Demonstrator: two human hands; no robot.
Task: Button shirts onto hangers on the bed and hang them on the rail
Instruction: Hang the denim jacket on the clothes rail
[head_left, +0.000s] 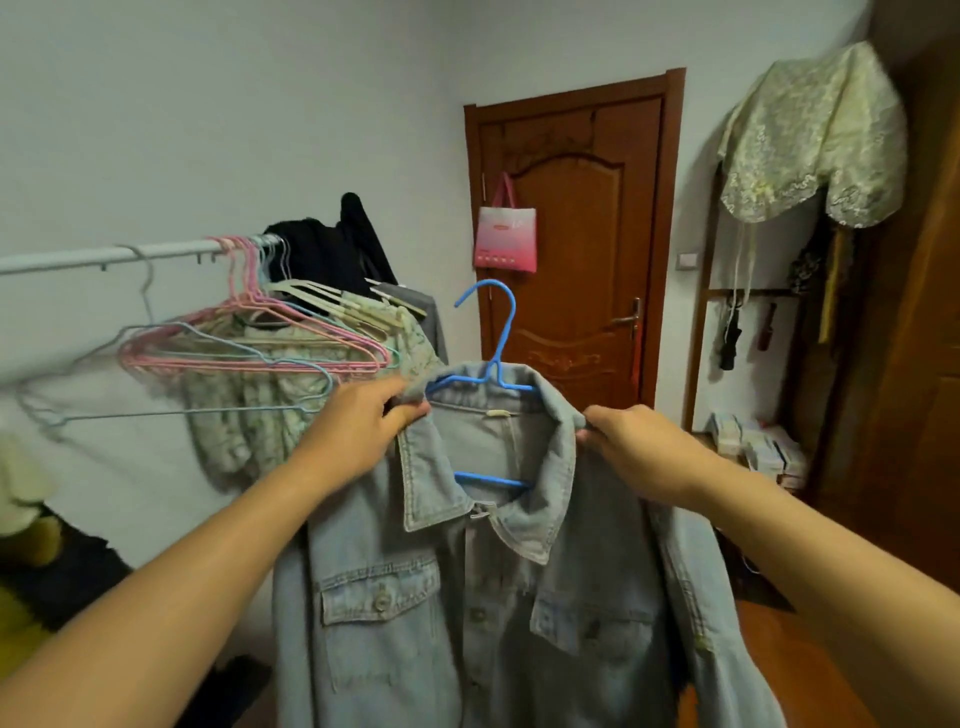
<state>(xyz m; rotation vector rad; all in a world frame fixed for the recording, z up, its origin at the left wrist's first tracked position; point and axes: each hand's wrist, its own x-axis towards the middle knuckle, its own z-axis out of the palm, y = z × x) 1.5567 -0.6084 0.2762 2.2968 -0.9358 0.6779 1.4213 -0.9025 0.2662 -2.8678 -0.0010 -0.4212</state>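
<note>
We held the denim shirt (493, 597) up in front of us, on its blue hanger (493, 364), with the rail (104, 258) off to our left. Our left hand (358, 421) pinched the collar's left side; our right hand (631, 447) gripped the right side, fingertips tucked behind the cloth and hidden. The hanger's shoulders were buried under the denim, only hook and lower bar showing. The shirt's hem ran off the bottom edge. On the rail hung blurred pink and pale empty hangers (249, 348) over a patterned garment (270, 395), partly hiding it. The bed could not be made out clearly.
</note>
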